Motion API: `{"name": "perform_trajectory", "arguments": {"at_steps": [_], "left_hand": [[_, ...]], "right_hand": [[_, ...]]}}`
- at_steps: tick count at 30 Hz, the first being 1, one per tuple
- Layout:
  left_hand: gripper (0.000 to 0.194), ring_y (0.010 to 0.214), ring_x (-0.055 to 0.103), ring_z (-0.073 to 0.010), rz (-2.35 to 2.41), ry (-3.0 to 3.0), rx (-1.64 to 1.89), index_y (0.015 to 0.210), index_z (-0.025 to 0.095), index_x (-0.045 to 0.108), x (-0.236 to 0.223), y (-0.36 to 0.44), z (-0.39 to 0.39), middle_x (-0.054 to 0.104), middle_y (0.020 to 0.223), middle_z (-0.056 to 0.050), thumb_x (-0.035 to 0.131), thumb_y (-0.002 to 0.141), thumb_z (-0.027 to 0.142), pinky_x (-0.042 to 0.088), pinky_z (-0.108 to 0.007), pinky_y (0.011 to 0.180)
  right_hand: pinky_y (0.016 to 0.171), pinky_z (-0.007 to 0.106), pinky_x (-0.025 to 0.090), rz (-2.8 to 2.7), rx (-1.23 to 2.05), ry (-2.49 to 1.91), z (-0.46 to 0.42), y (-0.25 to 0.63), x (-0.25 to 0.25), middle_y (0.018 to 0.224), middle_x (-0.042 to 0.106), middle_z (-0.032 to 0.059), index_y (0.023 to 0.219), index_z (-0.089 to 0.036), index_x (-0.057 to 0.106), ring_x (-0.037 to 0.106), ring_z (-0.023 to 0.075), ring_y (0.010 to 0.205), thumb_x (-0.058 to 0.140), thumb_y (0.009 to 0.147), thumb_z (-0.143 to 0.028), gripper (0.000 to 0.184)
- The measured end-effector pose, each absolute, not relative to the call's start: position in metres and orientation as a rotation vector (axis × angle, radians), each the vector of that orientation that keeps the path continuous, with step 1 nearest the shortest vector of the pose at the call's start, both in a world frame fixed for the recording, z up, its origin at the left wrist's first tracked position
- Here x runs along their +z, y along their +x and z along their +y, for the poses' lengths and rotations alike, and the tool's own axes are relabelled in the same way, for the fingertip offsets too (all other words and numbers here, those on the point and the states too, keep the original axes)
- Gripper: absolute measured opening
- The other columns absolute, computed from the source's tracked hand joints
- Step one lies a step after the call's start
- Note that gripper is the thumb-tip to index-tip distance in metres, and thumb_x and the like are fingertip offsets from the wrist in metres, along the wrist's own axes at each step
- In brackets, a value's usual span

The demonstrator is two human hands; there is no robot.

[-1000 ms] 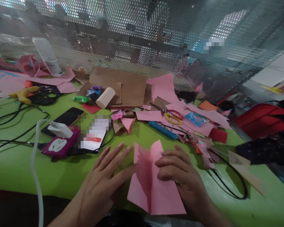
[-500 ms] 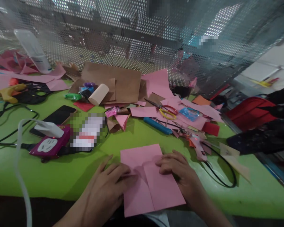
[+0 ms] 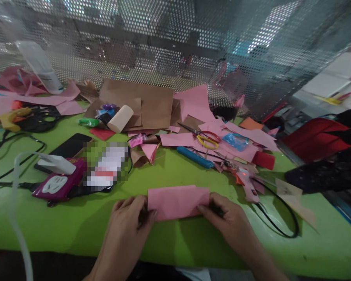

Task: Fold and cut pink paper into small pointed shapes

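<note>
A pink paper sheet (image 3: 177, 203), folded over into a low, wide strip, is held just above or on the green table near its front edge; I cannot tell which. My left hand (image 3: 131, 218) pinches its left end, thumb in front and fingers behind. At the right end my right hand (image 3: 225, 212) is closed the same way, with its thumb on the lower right corner. The paper's upper edge is slightly uneven, with one layer showing above another.
Behind the hands lie scissors (image 3: 203, 136), a blue-handled tool (image 3: 194, 157) and pink scraps. A pink glue gun (image 3: 247, 185) with a black cord rests at right. To the left are a purple power strip (image 3: 58, 183), a dark phone (image 3: 71, 148) and a yellow glue gun (image 3: 10, 118).
The pink sheet, spread out before with a crease down it, is now doubled over into a shorter strip. Both hands have shifted from its face to its two ends.
</note>
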State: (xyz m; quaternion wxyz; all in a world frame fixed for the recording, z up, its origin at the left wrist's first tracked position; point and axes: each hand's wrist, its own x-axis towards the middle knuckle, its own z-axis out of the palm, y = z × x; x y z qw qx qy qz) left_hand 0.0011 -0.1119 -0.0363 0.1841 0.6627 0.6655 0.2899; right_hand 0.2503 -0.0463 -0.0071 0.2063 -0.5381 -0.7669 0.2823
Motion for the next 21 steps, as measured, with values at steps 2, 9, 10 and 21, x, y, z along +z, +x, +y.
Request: {"name": "perform_trajectory", "arguments": {"at_steps": [2,9,10,21], "left_hand": [[0.016,0.069,0.064,-0.0220,1.903,1.798,0.863,0.102,0.023,0.058,-0.037,0.004,-0.110,0.067,0.069,0.004,0.057,0.087,0.020,0.041,-0.040,0.076],[0.049,0.068,0.063,-0.0214,1.950,1.867,0.864,0.132,0.026,0.044,-0.031,0.008,-0.109,0.065,0.067,0.006,0.055,0.086,0.014,0.041,-0.039,0.073],[0.042,0.069,0.063,-0.0217,1.928,1.908,0.851,0.126,0.027,0.050,-0.031,0.007,-0.109,0.066,0.068,0.005,0.055,0.086,0.014,0.041,-0.037,0.071],[0.020,0.074,0.064,-0.0202,1.803,2.111,0.844,0.102,0.028,0.061,-0.039,0.000,-0.108,0.074,0.085,0.003,0.057,0.087,0.015,0.036,-0.034,0.067]], "right_hand": [[0.064,0.029,0.048,-2.051,0.865,-1.490,-0.047,0.249,-0.012,0.075,0.067,0.0002,0.100,-0.023,0.065,0.062,0.0188,0.070,0.059,0.089,-0.035,0.017],[0.070,0.031,0.051,-2.132,0.598,-1.323,-0.051,0.255,-0.021,0.082,0.068,-0.0007,0.131,-0.032,0.056,0.064,0.0185,0.075,0.059,0.092,-0.027,0.040],[0.071,0.031,0.051,-2.187,0.583,-1.289,-0.050,0.256,-0.020,0.086,0.069,0.0003,0.122,-0.033,0.063,0.065,0.0190,0.079,0.059,0.093,-0.027,0.030],[0.067,0.030,0.050,-2.334,0.580,-1.230,-0.047,0.252,-0.011,0.083,0.070,0.0003,0.108,-0.032,0.070,0.066,0.0177,0.077,0.054,0.096,-0.025,0.021]]}}
